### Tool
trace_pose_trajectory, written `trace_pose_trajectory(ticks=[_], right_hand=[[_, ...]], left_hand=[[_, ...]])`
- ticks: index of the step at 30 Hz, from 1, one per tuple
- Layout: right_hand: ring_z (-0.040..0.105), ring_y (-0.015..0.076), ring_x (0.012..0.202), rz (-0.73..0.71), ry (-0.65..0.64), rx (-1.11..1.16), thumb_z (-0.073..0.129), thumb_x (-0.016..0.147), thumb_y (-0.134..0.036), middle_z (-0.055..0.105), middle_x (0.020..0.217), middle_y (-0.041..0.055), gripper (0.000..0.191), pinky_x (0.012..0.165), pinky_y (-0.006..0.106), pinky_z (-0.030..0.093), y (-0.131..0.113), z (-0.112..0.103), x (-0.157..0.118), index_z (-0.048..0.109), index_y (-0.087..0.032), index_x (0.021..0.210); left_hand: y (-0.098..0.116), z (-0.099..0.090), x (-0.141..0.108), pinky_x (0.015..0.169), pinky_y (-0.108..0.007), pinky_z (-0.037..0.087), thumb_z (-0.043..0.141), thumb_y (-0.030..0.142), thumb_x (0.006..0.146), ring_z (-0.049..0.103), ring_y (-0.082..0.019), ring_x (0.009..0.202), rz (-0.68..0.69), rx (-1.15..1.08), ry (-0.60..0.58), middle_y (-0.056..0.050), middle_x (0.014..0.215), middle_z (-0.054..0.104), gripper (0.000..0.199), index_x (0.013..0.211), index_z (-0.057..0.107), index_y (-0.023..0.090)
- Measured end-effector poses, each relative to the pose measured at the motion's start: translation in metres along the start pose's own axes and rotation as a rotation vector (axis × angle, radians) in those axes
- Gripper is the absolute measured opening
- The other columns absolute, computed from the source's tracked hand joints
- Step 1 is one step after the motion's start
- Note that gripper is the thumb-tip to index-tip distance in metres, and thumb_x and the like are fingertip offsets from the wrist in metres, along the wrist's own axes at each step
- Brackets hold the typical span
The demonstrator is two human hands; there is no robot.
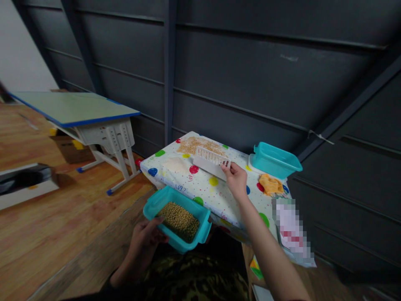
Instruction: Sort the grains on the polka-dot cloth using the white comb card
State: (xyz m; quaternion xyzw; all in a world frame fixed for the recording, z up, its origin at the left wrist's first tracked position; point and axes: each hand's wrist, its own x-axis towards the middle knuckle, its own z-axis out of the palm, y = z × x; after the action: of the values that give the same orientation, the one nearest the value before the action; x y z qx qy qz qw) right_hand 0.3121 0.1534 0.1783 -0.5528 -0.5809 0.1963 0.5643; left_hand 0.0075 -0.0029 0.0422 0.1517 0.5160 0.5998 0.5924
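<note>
My left hand (146, 234) grips the near left rim of a teal plastic container (205, 225), thumb over the edge. Inside it lie many round yellowish beans (179, 217) that look like soybeans. The container is held in front of the table's near edge. Over the table, my right hand (236, 179) pinches the right end of a narrow white slotted plastic basket (210, 164). Behind that basket spreads a layer of tan grains or beans (196, 145); to its left sits a pale, fine heap (176, 164). Whether the basket touches the table, I cannot tell.
A spotted cloth covers the table (200, 188). At its right stand another teal container (277, 161), an orange cloth (271, 184) and a blurred-out packet (293, 230). A dark panelled wall (250, 83) rises behind. A green-topped desk (72, 106) is at left.
</note>
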Motion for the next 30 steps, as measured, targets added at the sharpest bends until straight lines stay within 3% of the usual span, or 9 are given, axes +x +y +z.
trace_pose_trajectory(ticks=[5, 14, 19, 22, 27, 30], right_hand=[[0.046, 0.0206, 0.072, -0.072, -0.117, -0.061, 0.084, 0.093, -0.065, 0.051, 0.064, -0.0044, 0.050, 0.071, 0.035, 0.037, -0.001, 0.014, 0.023, 0.057, -0.031, 0.069], [0.055, 0.0243, 0.076, -0.072, -0.081, -0.128, 0.084, 0.095, -0.060, 0.059, 0.067, -0.0028, 0.041, 0.075, 0.036, 0.041, 0.001, 0.008, 0.029, 0.061, -0.032, 0.075], [0.054, 0.0238, 0.075, -0.075, -0.056, -0.113, 0.080, 0.093, -0.075, 0.064, 0.070, -0.0006, 0.048, 0.072, 0.036, 0.041, 0.000, -0.004, 0.004, 0.069, -0.030, 0.080], [0.050, 0.0217, 0.071, -0.050, -0.021, -0.106, 0.080, 0.093, -0.084, 0.059, 0.068, -0.0023, 0.058, 0.069, 0.035, 0.038, 0.001, -0.017, -0.020, 0.068, -0.030, 0.079], [0.051, 0.0210, 0.070, -0.013, 0.005, -0.065, 0.082, 0.094, -0.089, 0.061, 0.069, -0.0019, 0.063, 0.068, 0.035, 0.042, -0.007, -0.028, -0.054, 0.075, -0.028, 0.081], [0.047, 0.0199, 0.068, 0.000, 0.045, -0.058, 0.086, 0.095, -0.089, 0.055, 0.066, -0.0032, 0.065, 0.065, 0.034, 0.040, -0.012, -0.031, -0.069, 0.072, -0.028, 0.076]], left_hand=[[0.016, 0.007, -0.020, 0.050, -0.034, 0.064, 0.117, 0.049, 0.063, 0.063, -0.019, 0.045, 0.019, 0.007, -0.024, -0.004, 0.050, 0.070, 0.051, 0.047, 0.074, 0.026], [0.018, 0.006, -0.021, 0.051, -0.031, 0.060, 0.120, 0.047, 0.060, 0.069, -0.019, 0.047, 0.004, 0.008, -0.045, -0.005, 0.054, 0.077, 0.047, 0.054, 0.080, 0.024], [0.006, 0.000, -0.009, 0.049, -0.031, 0.059, 0.118, 0.048, 0.060, 0.066, -0.018, 0.044, -0.004, -0.004, -0.040, -0.004, 0.049, 0.071, 0.048, 0.049, 0.076, 0.025], [-0.003, -0.003, 0.002, 0.043, -0.031, 0.056, 0.117, 0.053, 0.050, 0.064, -0.019, 0.040, -0.005, -0.002, 0.000, -0.005, 0.047, 0.069, 0.049, 0.049, 0.077, 0.024], [-0.009, -0.005, 0.007, 0.041, -0.035, 0.060, 0.117, 0.057, 0.051, 0.065, -0.022, 0.039, 0.021, -0.012, 0.006, -0.006, 0.045, 0.066, 0.056, 0.044, 0.070, 0.027], [-0.010, -0.005, 0.007, 0.040, -0.036, 0.059, 0.116, 0.057, 0.051, 0.064, -0.023, 0.038, 0.028, -0.010, 0.012, -0.005, 0.044, 0.064, 0.059, 0.042, 0.067, 0.028]])
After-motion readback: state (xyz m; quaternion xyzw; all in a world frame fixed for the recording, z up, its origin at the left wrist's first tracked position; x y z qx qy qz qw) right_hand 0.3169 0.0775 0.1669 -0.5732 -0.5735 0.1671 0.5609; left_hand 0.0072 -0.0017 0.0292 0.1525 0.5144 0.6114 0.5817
